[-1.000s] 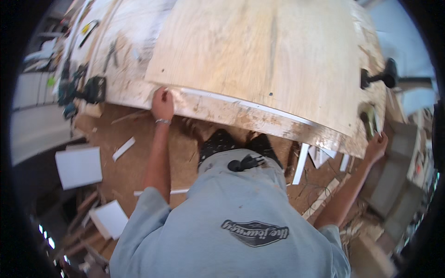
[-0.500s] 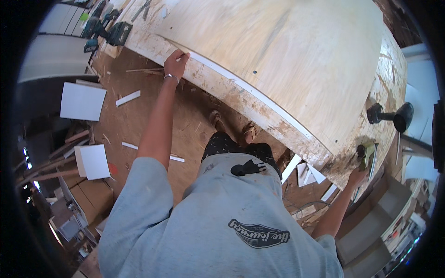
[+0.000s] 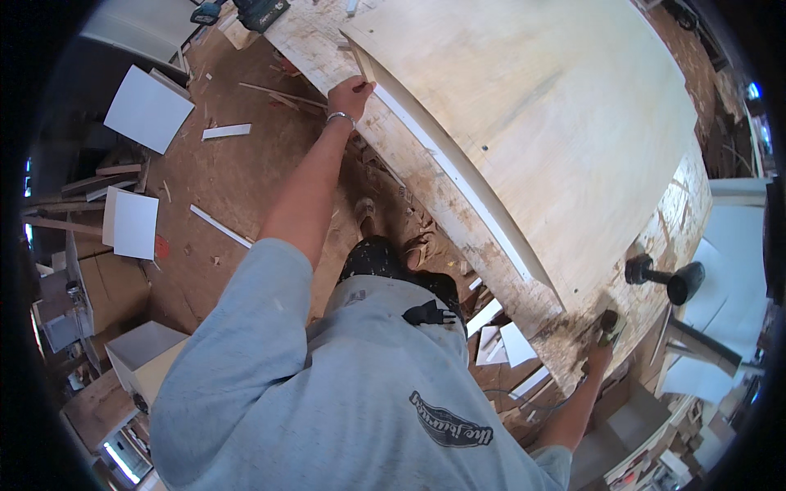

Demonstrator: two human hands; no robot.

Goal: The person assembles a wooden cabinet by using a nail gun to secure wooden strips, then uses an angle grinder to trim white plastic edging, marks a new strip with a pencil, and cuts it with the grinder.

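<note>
A large pale plywood panel (image 3: 524, 106) lies on a worn, stained worktable (image 3: 458, 209). Along its near edge runs a long white strip (image 3: 446, 168). At the strip's far-left end, beside a short wooden batten (image 3: 360, 61) under the panel corner, my left hand (image 3: 350, 96) is pinched closed on the strip. By the table's right corner, my right hand (image 3: 598, 357) grips a hand-held tool (image 3: 608, 322) with a dark round end and a yellow-green body. Its exact kind is not clear.
A black cordless drill (image 3: 655, 277) stands on the table's right side; another drill's battery base (image 3: 262, 11) shows at upper left. White board offcuts (image 3: 149, 108) and a thin white strip (image 3: 221, 226) litter the brown floor. A dark cable or hose (image 3: 536, 405) runs near my right arm.
The view has turned, so the table appears more steeply angled. My left hand stays at the strip's end. The tool in my right hand has turned and sits lower, by the panel's near-right corner.
</note>
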